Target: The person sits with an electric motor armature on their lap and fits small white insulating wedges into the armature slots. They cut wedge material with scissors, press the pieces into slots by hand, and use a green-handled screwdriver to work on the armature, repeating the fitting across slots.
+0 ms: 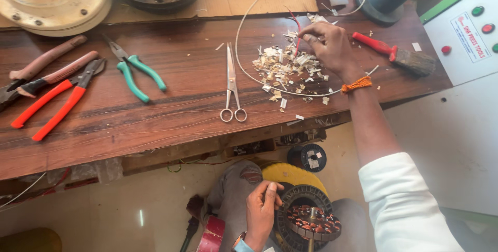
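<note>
A long dark-brown wooden counter with streaked grain and a worn front edge runs across the view, over a pale smooth floor. The right hand, with an orange thread band at the wrist and a white sleeve further up the arm, reaches over a heap of small pale paper and insulation scraps on the counter; its fingers are pinched together at the top edge of the heap, beside a thin red wire, though what they grip is too small to tell. A thin white cord curves around the scraps. Just left of the heap lie steel scissors, blades closed. Further left are green-handled pliers, red-handled pliers and brown-handled pliers. A red-handled brush lies to the right of the hand, near a white control box with green trim and round coloured buttons.

Below the counter, the left hand rests on the person's lap, fingers curled on the rim of a round dark motor stator with copper-coloured windings, which sits against a yellow disc. A cream-coloured round metal housing stands at the counter's far left.
</note>
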`<state>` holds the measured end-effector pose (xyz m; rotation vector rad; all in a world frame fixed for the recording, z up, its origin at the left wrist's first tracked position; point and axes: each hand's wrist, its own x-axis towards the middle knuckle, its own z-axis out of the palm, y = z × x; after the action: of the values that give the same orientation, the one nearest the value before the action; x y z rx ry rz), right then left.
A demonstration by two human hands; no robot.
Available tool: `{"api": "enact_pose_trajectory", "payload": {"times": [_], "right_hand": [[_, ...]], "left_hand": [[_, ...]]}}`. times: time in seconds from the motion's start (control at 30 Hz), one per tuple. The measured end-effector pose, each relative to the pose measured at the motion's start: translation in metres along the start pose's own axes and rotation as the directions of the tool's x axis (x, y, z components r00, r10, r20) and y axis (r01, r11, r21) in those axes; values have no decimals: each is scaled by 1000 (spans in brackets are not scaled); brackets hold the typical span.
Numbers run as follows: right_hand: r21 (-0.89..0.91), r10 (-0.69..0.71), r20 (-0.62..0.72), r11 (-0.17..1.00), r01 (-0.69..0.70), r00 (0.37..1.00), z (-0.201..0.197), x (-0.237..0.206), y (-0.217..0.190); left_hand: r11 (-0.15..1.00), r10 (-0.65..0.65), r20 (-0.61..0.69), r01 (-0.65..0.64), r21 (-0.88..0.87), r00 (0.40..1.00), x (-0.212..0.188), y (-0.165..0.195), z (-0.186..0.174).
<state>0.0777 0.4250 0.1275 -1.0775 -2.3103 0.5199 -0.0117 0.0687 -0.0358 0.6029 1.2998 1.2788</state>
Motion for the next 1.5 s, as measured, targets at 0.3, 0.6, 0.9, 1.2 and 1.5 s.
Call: {"api": "enact_pose_trajectory", "payload": {"times": [0.3,0.6,0.9,1.2,1.5], "right_hand": [[-251,-253,160,924,287,954,32,-2,-44],[-288,-35,-80,958,10,996,0,-37,-17],[-247,-136,-69,962,115,988,-4,-30,-25],[-406,-208,193,873,271,959,4,-12,-46],[-239,-221,63,943,229,973,-22,-29,-28]], "left_hand": [[990,-72,-45,67,-122,996,17,-5,-10],[962,-192,-19,184,-200,981,15,-5,-10],[962,-216,-17,209,-178,976,16,-5,-8],[963,-217,-33,209,-171,976,19,1,-11],[960,-209,-10,203,-194,978,17,2,-9]]}}
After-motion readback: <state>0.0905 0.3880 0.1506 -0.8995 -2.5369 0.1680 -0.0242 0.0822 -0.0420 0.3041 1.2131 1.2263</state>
